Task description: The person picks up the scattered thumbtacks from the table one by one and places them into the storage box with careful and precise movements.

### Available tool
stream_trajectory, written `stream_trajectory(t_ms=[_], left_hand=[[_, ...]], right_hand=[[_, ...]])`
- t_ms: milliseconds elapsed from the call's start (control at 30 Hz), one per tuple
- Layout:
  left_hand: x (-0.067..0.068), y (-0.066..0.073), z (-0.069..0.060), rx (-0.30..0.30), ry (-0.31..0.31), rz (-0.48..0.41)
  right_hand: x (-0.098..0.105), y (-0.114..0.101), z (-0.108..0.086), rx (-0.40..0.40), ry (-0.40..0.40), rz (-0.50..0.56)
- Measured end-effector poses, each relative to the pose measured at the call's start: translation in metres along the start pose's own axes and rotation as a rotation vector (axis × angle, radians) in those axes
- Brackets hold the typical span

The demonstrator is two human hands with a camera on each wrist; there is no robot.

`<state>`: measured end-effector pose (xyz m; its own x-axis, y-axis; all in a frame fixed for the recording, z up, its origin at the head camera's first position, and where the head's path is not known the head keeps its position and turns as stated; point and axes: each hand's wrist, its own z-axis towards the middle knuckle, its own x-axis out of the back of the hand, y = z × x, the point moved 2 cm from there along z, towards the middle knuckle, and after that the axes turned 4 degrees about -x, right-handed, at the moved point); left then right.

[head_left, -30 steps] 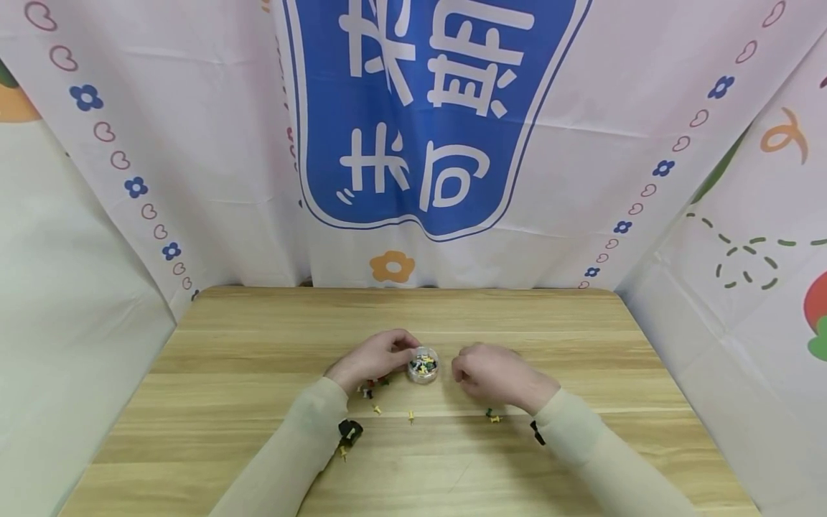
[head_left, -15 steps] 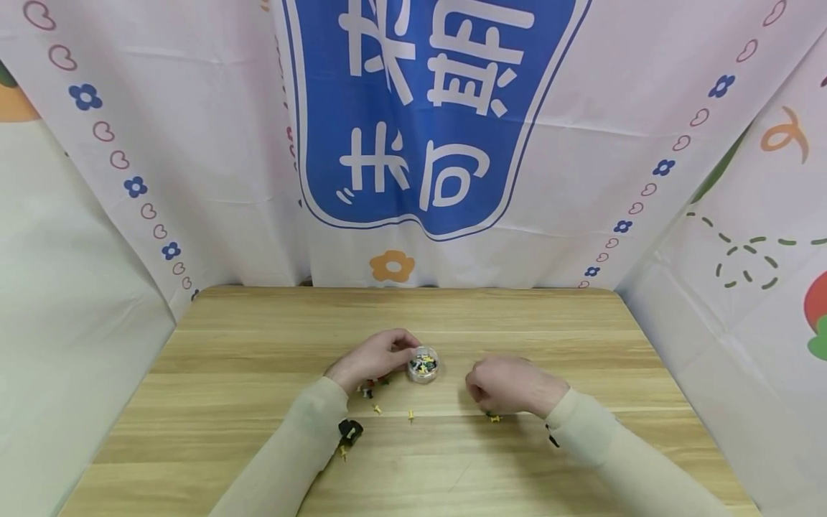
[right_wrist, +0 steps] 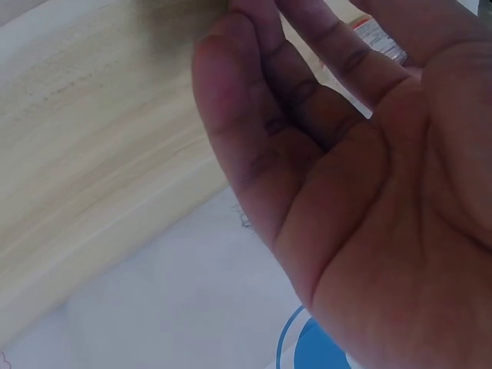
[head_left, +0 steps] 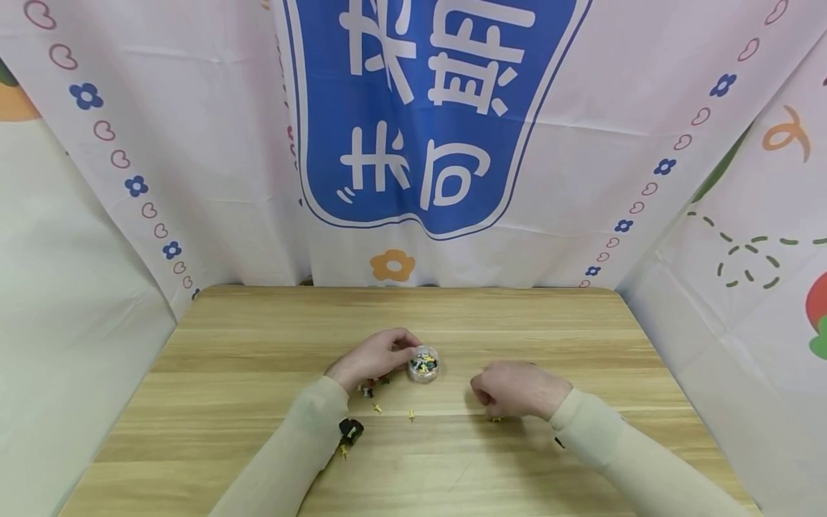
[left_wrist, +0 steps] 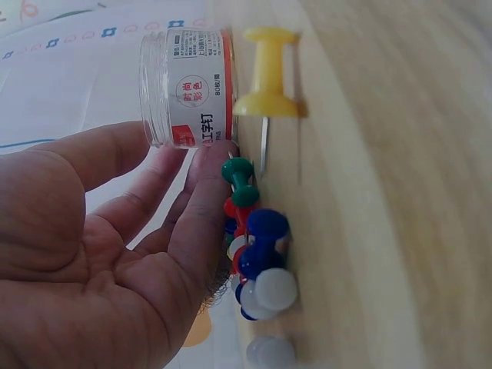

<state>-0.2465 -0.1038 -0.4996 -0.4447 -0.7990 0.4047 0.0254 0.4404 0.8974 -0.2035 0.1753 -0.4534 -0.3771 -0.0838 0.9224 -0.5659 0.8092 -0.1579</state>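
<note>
A small clear plastic jar (head_left: 423, 365) of mixed-colour push pins stands mid-table. My left hand (head_left: 377, 356) holds it from the left; in the left wrist view, thumb and fingers meet the jar's (left_wrist: 192, 88) side. Beside that hand lies a pile of push pins (left_wrist: 261, 254) in green, red, blue and white, with a yellow push pin (left_wrist: 269, 73) nearer the camera. To the right of the jar, my right hand (head_left: 520, 390) reaches down with bent fingers at the tabletop. A yellow push pin (head_left: 496, 418) shows just under it. Its fingertips are hidden, so any pin between them cannot be seen.
Single yellow push pins lie on the wooden table (head_left: 413, 474) at the front of the jar (head_left: 411, 415) and near the left sleeve (head_left: 344, 452). A black strap piece (head_left: 351, 431) sits at the left wrist. Printed cloth (head_left: 258, 237) hangs behind the table.
My right hand has moved away from the jar, right and toward me, and now covers the green push pin that showed beside the yellow one. The left hand has stayed at the jar.
</note>
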Motion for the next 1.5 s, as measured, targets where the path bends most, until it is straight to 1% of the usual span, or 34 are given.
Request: stream_trajectory(t_ms=[333, 533, 633, 900, 1267, 1500], left_hand=[[0.001, 0.0, 0.001, -0.005, -0.001, 0.019], [0.0, 0.0, 0.001, -0.003, -0.002, 0.007], [0.0, 0.0, 0.001, -0.002, -0.003, 0.005], [0.001, -0.001, 0.001, -0.01, 0.004, 0.034], [0.001, -0.001, 0.001, -0.007, 0.007, 0.036], [0.001, -0.001, 0.002, 0.001, 0.009, 0.019]], right_hand=[[-0.002, 0.003, -0.002, 0.005, 0.001, -0.007], [-0.004, 0.003, 0.0, -0.001, 0.003, -0.023], [-0.005, 0.003, 0.002, 0.013, 0.013, -0.036], [-0.005, 0.0, 0.007, 0.049, 0.032, -0.046], [-0.005, 0.0, 0.021, 0.099, 0.1, -0.02], [0.001, -0.001, 0.033, 0.131, 0.172, -0.019]])
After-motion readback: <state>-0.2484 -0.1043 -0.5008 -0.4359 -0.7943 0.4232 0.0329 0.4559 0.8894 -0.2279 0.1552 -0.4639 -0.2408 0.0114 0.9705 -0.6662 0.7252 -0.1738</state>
